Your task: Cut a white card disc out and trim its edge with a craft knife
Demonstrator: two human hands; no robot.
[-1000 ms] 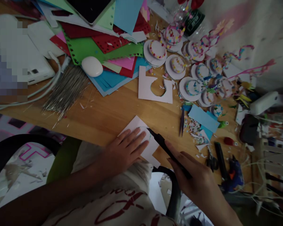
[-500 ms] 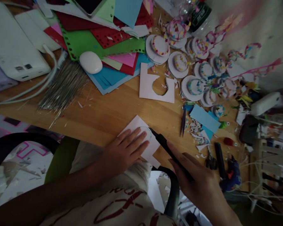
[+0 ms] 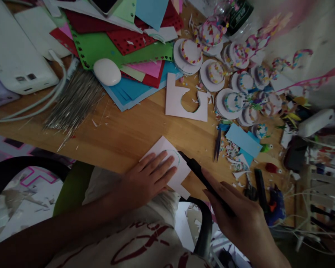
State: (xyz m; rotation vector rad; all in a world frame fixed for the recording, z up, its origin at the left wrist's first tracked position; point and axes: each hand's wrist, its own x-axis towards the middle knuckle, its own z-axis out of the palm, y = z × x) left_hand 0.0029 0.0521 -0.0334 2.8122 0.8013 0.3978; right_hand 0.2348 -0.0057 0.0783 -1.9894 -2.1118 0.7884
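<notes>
Pressing on a white card [image 3: 181,172], the left hand [image 3: 146,176] lies flat, fingers slightly spread, gripping nothing. A curved pencil-thin line [image 3: 179,160] shows just beside those fingertips. Opposite them, the right hand [image 3: 237,208] has its fingers curled around a black cutter [image 3: 197,169], tip by the card's edge. Ahead of the left fingers lies a cut-out sheet [image 3: 173,106]; tweezers [image 3: 217,144] lie beyond the right fingers.
</notes>
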